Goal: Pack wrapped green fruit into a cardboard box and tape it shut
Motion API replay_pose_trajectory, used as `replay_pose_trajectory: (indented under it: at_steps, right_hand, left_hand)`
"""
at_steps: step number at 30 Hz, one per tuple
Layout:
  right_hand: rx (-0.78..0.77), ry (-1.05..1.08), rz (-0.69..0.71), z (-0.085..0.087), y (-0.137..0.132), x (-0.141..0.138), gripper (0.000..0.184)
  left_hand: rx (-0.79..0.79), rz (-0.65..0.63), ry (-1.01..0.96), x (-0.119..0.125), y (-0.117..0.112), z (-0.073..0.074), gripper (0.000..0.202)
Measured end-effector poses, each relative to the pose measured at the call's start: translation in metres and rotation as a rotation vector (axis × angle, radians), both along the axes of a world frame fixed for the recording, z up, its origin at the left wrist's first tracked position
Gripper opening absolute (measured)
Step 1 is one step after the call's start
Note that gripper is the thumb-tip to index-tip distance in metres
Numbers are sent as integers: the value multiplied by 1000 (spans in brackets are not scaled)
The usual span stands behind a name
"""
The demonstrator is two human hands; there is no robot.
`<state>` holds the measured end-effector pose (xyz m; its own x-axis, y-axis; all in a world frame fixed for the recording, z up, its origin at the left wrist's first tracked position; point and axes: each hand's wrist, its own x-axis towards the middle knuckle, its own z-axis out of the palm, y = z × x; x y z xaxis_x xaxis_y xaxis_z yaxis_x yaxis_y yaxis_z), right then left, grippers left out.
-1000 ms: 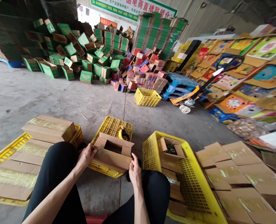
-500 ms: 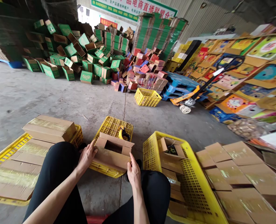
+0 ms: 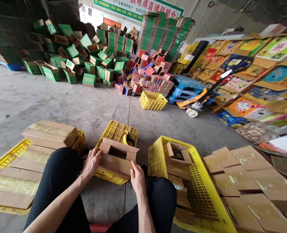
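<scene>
A small cardboard box (image 3: 115, 163) with its top flaps partly raised stands on an upturned yellow crate (image 3: 107, 129) between my knees. Its inside is dark, so I cannot make out the contents. My left hand (image 3: 92, 162) grips the box's left end, fingertips at the upper corner by the near flap. At the opposite end, my right hand (image 3: 138, 176) holds the right side with its fingers against the near corner. Behind the box, on the same crate, lies a yellow-and-black tape dispenser (image 3: 128, 138).
To my right, a large yellow crate (image 3: 201, 181) holds several boxes, including an open box (image 3: 178, 152) with dark contents. Taped boxes (image 3: 249, 158) lie beyond it. On my left, taped cartons (image 3: 51, 131) rest on yellow crates. A pallet jack (image 3: 197, 105) stands farther off.
The fingers of my left hand have shifted slightly up and over the box's left corner. My right hand has slid a little along its end. The box stays in place.
</scene>
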<state>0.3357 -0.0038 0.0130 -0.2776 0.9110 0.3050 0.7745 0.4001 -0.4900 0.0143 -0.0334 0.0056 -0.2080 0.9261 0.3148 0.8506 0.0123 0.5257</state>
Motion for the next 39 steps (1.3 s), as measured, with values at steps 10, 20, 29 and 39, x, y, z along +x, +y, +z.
replay_pose_trajectory:
  at_steps: [10,20,29,39]
  right_hand:
    - [117,-70,-36,-9,-4,-4,45]
    - [144,-197,-5,6,-13,-12,68]
    - [105,-266,-3,11,-21,-14,76]
    - [149,-266,-26,1,-21,-15,70]
  left_hand:
    - [0,-80,117,6,-8,0,40]
    - [-56,-166,108,2,-13,-9,81]
    - [-107,-143,86,5,-16,-1,72]
    - [-111,-166,72,3,-15,-3,72]
